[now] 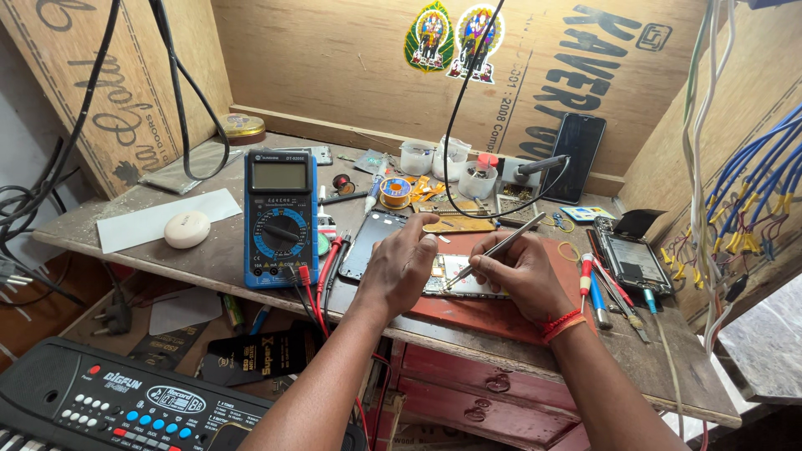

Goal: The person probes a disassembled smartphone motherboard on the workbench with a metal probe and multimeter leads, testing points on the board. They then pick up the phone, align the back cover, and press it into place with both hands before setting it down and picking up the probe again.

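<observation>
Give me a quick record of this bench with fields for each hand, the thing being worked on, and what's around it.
Left hand: left hand presses down on the opened phone, steadying it.
Right hand: right hand grips metal tweezers, tip on the phone's board.
Work surface: red mat on a wooden bench.
Left of hands: blue multimeter with red and black probes.
Right of hands: second opened phone, screwdrivers.
Back: solder spool, black phone leaning on the wall.

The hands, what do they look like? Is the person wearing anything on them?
Both arms are bare, with no sleeves in view and no gloves. The left hand shows no ring, watch or band. The right hand has a red and orange thread band tied round its wrist. I can see no rings on its fingers.
</observation>
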Action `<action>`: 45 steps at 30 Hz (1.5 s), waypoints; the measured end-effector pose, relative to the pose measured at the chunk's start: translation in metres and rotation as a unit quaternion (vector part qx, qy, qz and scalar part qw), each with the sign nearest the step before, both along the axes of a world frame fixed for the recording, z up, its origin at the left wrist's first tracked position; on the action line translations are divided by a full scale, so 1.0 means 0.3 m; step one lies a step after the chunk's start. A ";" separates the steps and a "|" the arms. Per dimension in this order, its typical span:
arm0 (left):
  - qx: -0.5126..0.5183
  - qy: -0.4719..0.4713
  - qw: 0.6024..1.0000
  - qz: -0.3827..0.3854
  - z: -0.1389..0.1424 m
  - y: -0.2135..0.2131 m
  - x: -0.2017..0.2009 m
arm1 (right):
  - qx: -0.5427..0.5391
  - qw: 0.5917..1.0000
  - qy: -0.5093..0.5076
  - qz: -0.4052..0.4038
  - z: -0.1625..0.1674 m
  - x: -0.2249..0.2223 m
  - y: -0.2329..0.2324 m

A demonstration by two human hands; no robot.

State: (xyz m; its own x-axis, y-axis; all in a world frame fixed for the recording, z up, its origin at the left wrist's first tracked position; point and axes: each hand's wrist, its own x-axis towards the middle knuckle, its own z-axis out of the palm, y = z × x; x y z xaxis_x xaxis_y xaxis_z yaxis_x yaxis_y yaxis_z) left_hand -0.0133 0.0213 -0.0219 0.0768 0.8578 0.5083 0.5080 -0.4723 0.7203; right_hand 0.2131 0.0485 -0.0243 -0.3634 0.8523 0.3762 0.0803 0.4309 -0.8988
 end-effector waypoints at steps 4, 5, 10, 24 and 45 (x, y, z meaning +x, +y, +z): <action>0.004 -0.001 1.000 -0.002 0.004 -0.006 -0.001 | -0.019 1.000 0.000 -0.010 -0.008 0.002 0.006; 0.002 0.003 1.000 0.002 0.006 -0.007 0.000 | -0.023 1.000 0.007 -0.007 -0.009 0.001 0.009; -0.040 0.007 0.999 0.004 0.019 -0.011 0.004 | -0.029 1.000 0.011 0.001 -0.012 0.005 0.016; -0.018 0.008 1.000 0.006 0.019 -0.015 0.003 | -0.044 0.999 0.025 0.006 -0.022 0.009 0.027; -0.025 0.008 1.000 0.006 0.010 -0.004 0.005 | -0.073 0.997 0.029 0.020 -0.022 0.015 0.035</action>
State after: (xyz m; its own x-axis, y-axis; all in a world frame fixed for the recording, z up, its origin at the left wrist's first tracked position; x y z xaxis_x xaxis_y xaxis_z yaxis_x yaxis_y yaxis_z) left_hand -0.0117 0.0200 -0.0190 0.0740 0.8827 0.4641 0.5251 -0.4301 0.7344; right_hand 0.2177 0.0589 -0.0308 -0.3793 0.8849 0.2703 0.0113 0.2966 -0.9549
